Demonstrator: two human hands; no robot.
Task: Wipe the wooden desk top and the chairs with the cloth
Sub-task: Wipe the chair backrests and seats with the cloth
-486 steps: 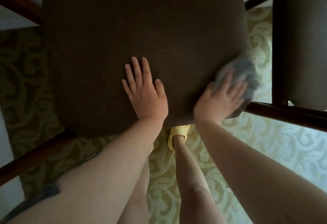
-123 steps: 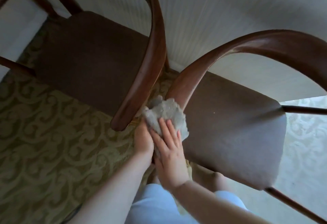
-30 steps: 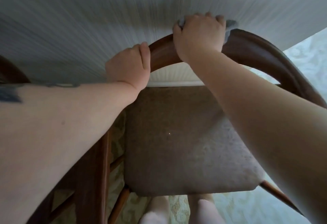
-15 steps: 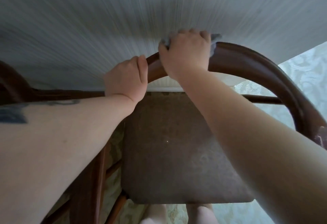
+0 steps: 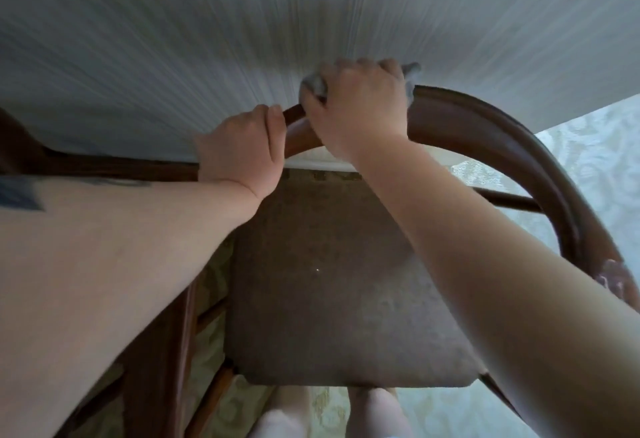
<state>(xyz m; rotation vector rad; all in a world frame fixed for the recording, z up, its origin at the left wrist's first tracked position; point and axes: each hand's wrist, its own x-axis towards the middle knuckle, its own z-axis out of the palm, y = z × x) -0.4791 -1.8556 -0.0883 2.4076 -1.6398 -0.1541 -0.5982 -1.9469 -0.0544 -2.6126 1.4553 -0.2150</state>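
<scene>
Chair (image 5: 339, 285) stands before me against the wall, its curved wooden back rail (image 5: 485, 126) gripped bare by my left hand (image 5: 242, 153) while my right hand (image 5: 356, 105), closed over the cloth (image 5: 313, 86), should press firmly and slide along the curve.

A grey cloth (image 5: 313, 86) is bunched over the top of the chair's curved dark wooden back rail (image 5: 485, 126), with only its crumpled ends showing at either side of the hand pressed on it. The chair (image 5: 332, 285) is seen from above, its brown upholstered seat lying below the rail, close against a pale wall.
</scene>
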